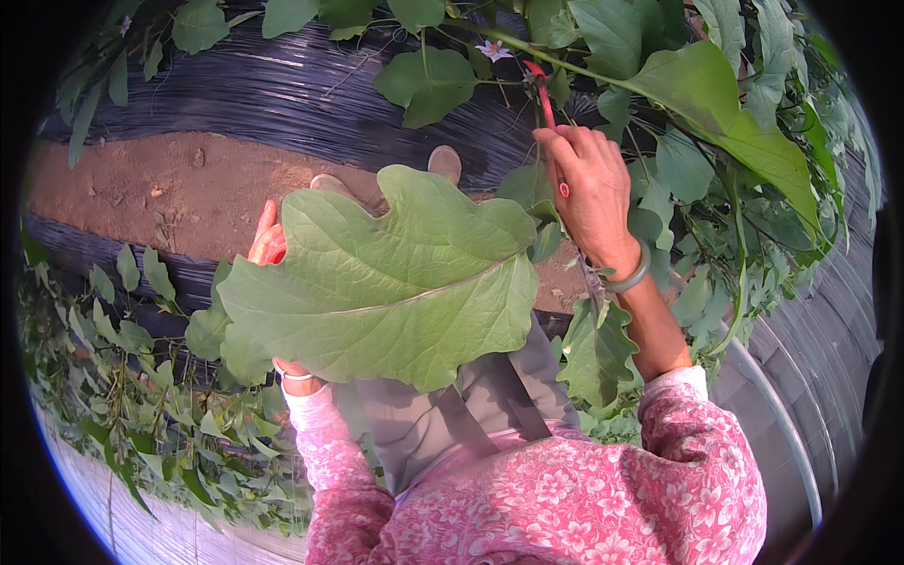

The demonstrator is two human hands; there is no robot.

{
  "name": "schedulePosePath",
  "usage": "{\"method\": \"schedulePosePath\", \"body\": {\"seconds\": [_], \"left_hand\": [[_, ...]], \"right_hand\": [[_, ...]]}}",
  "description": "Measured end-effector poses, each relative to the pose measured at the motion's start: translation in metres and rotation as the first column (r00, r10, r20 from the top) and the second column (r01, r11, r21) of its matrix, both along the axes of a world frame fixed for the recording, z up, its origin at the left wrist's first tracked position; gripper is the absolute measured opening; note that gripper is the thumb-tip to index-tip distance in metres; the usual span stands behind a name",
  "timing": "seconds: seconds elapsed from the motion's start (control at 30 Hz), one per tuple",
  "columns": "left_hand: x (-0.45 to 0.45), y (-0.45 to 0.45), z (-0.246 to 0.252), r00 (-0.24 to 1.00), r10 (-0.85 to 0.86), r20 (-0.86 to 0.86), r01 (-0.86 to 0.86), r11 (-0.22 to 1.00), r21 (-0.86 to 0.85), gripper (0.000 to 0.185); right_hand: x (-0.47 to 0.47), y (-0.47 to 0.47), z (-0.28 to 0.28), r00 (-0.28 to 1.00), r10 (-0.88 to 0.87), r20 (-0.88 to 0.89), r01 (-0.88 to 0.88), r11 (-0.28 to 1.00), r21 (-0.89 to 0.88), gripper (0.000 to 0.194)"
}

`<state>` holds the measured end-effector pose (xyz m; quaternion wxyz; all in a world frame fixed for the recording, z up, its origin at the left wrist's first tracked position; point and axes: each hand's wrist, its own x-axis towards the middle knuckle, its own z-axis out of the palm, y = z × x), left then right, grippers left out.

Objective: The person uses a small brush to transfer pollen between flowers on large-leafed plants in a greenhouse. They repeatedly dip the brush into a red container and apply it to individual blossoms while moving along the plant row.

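In my right hand (pixel 590 187) is a slim red tool (pixel 545 102) with a bent tip, pointing up among the stems of a flowering eggplant plant. The tip is close to a small bloom beside a pale purple eggplant flower (pixel 494 51). A large lobed eggplant leaf (pixel 395 282) spreads across the middle of the view, in front of my left hand (pixel 266 236). Only some fingers, part of the palm and the wrist of that hand show. Something orange-red appears at the palm; whether it is held is hidden. A smaller leaf (pixel 600 346) hangs below my right wrist.
Black plastic mulch film (pixel 282 78) covers the bed ahead, beside a bare soil path (pixel 162 187) where my shoes (pixel 445 164) show. More eggplant foliage (pixel 141 395) crowds the lower left. A pale curved pipe (pixel 784 424) runs at the right, and a broad leaf (pixel 727 113) overhangs the upper right.
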<state>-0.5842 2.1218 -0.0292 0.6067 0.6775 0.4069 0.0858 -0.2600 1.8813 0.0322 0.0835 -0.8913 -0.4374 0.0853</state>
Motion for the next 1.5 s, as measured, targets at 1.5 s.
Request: {"method": "schedulePosePath", "body": {"seconds": [1.5], "left_hand": [[0.023, 0.035, 0.064, 0.995, 0.058, 0.077, -0.074, 0.970, 0.233, 0.073]], "right_hand": [[-0.010, 0.083, 0.016, 0.953, 0.111, -0.283, -0.099, 0.993, 0.057, 0.026]]}}
